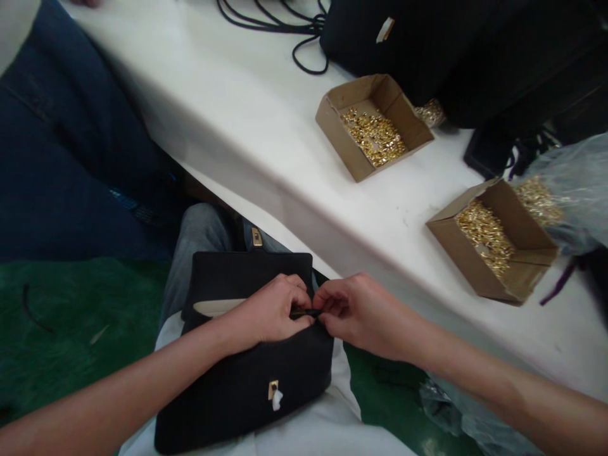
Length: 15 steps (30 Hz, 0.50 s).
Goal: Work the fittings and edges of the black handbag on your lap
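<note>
A black bag [228, 392] lies across the lap with its flap [237, 272] folded back, and a cream-coloured inner edge [218, 308] shows at its opening. On the flap's far edge is a gold metal plate [257, 237]; a gold clasp [273, 389] with a white wrap is on the bag's front. My left hand [275, 310] is closed on the bag's upper edge near its right corner. Touching that same corner, my right hand [346, 310] pinches a small dark piece, too hidden by the fingers to name.
Two cardboard boxes [342, 149] [446, 244] of small gold parts stand on the white table [213, 95]. Black bags [370, 44] and cords are behind them, clear plastic [584, 183] at the right. Another person's dark-clothed leg [71, 145] is at the left.
</note>
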Each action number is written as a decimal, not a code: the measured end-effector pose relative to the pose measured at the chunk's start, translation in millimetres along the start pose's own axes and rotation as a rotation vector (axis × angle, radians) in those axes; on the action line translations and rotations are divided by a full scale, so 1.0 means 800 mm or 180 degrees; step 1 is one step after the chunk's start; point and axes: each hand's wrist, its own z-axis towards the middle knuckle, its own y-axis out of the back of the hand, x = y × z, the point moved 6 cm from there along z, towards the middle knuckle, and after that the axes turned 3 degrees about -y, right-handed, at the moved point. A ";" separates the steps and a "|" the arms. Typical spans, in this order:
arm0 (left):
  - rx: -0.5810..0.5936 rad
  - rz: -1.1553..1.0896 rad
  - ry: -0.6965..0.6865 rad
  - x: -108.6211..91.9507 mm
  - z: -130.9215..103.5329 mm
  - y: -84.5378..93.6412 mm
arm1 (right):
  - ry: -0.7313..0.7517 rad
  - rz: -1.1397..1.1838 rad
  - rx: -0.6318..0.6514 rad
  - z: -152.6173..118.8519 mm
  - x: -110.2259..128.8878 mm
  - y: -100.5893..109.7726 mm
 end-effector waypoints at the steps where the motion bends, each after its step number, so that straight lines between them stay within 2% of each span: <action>1: -0.0070 0.0034 0.0026 -0.001 0.000 -0.001 | -0.0078 0.0062 0.0089 -0.001 -0.002 0.000; 6: -0.0249 0.0224 0.0091 -0.009 0.000 -0.005 | -0.0287 0.0370 0.0357 -0.003 -0.007 0.001; 15: -0.0086 0.0370 0.0082 0.005 0.000 -0.008 | -0.0045 -0.0042 0.0054 0.000 0.001 -0.002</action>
